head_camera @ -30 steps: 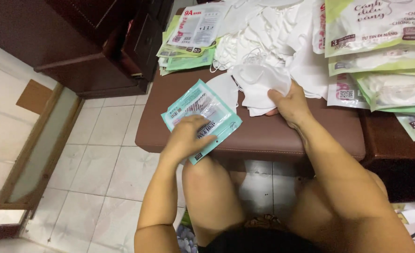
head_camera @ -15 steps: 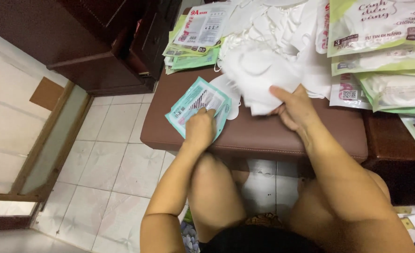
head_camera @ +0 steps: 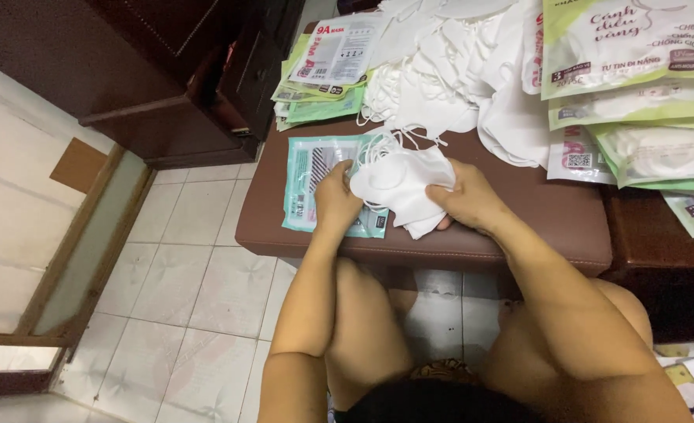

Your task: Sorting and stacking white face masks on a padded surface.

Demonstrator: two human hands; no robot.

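Near the front edge of the brown cushioned bench [head_camera: 519, 235], my left hand [head_camera: 335, 200] and right hand [head_camera: 468, 202] pinch a small stack of white masks [head_camera: 398, 184] over the teal pouch [head_camera: 315, 184]. They look soft, light and floppy; best gripped at the folded edges. Beyond lies the loose mask pile [head_camera: 448, 86].

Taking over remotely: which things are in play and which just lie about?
In hand:
left hand
right hand
stack of white fabric masks
flat teal plastic pouch

Lying about:
heap of loose white masks
green filled packets
pile of empty pouches
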